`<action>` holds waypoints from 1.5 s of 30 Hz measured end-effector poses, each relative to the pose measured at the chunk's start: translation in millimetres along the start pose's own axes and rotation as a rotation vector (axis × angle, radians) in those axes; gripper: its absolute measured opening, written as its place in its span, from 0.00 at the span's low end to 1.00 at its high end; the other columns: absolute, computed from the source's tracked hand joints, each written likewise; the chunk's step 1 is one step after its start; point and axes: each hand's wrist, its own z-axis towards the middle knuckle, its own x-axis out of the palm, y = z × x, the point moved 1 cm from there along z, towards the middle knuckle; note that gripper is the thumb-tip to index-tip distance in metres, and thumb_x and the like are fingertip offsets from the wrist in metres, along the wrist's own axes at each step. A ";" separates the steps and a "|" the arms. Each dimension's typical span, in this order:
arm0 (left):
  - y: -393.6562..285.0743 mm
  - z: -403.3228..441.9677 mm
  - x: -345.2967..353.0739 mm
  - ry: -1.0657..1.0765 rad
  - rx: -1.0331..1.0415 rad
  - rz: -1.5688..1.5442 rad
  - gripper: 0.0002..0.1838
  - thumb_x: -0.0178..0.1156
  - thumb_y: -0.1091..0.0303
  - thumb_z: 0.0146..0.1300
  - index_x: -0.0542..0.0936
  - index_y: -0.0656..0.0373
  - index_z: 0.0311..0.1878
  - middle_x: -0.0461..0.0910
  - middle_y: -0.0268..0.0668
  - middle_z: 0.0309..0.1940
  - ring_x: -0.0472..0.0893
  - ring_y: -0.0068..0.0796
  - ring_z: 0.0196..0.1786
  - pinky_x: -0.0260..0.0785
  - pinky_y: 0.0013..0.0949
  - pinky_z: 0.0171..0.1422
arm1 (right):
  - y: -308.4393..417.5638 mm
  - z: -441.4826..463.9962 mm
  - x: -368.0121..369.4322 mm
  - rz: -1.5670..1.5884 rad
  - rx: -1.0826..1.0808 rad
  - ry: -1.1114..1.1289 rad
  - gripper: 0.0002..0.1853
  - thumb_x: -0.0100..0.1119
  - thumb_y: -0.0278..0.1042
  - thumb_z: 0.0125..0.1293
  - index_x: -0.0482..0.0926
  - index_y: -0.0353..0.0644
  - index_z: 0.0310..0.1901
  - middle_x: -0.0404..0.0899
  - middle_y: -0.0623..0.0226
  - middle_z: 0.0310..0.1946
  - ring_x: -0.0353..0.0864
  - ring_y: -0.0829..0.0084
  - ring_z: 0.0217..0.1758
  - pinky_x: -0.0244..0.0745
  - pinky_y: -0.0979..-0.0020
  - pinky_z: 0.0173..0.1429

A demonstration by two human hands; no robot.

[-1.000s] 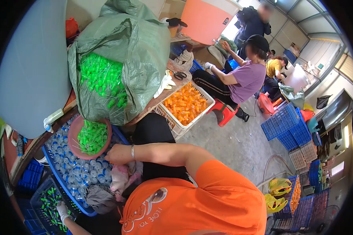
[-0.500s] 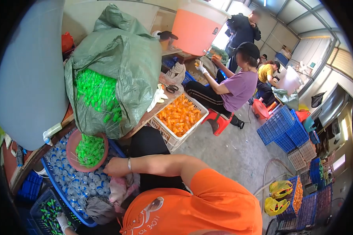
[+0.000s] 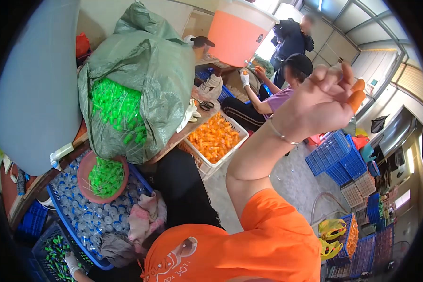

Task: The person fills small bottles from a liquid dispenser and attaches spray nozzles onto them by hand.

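Observation:
My right hand (image 3: 331, 98), with a bracelet and orange covers on two fingertips, is raised at the upper right. Its fingers are curled in; a faint thin line shows above them, too fine to name. My left hand (image 3: 72, 263), in a white glove, is low at the left over a dark basket (image 3: 42, 246) of small green-topped pieces. Its fingers look closed, and what they hold is hidden. Beside it a blue tray (image 3: 82, 246) holds small clear bottles (image 3: 75, 214). A pink bowl (image 3: 85, 185) of green caps with thin tubes (image 3: 107, 178) rests on the bottles.
An open green sack (image 3: 167, 84) of green caps stands ahead. A white crate (image 3: 243, 138) holds orange pieces. Scissors (image 3: 204, 104) lie on the table edge. A co-worker in purple (image 3: 272, 101) sits beyond my arm. Blue crates (image 3: 333, 155) are stacked at the right. Cloths (image 3: 148, 218) lie on the tray's edge.
My right hand has swung from beside the pink bowl up to the upper right, now in front of the seated co-worker. My left hand has shifted slightly at the dark basket.

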 end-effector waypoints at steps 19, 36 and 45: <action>-21.6 -31.1 -0.7 -0.054 0.120 0.025 0.08 0.58 0.65 0.65 0.78 0.61 0.36 0.74 0.31 0.19 0.69 0.22 0.17 0.59 0.29 0.20 | -55.3 -274.7 45.8 -0.273 0.777 0.747 0.33 0.51 0.38 0.71 0.51 0.45 0.73 0.80 0.62 0.27 0.76 0.71 0.22 0.70 0.68 0.26; -21.4 -24.9 1.1 -0.065 -0.003 -0.016 0.09 0.61 0.68 0.61 0.78 0.65 0.37 0.76 0.33 0.23 0.71 0.24 0.22 0.62 0.30 0.26 | 6.7 -458.5 21.3 -0.197 0.935 1.386 0.12 0.53 0.36 0.67 0.76 0.44 0.50 0.82 0.60 0.35 0.82 0.56 0.35 0.76 0.58 0.38; -37.5 -39.8 -11.1 -0.174 0.303 -0.230 0.14 0.58 0.77 0.59 0.77 0.68 0.49 0.83 0.43 0.42 0.81 0.34 0.42 0.74 0.34 0.49 | 2.6 -467.1 18.1 -0.253 0.985 1.378 0.14 0.52 0.38 0.67 0.76 0.45 0.51 0.81 0.56 0.34 0.82 0.55 0.35 0.76 0.56 0.38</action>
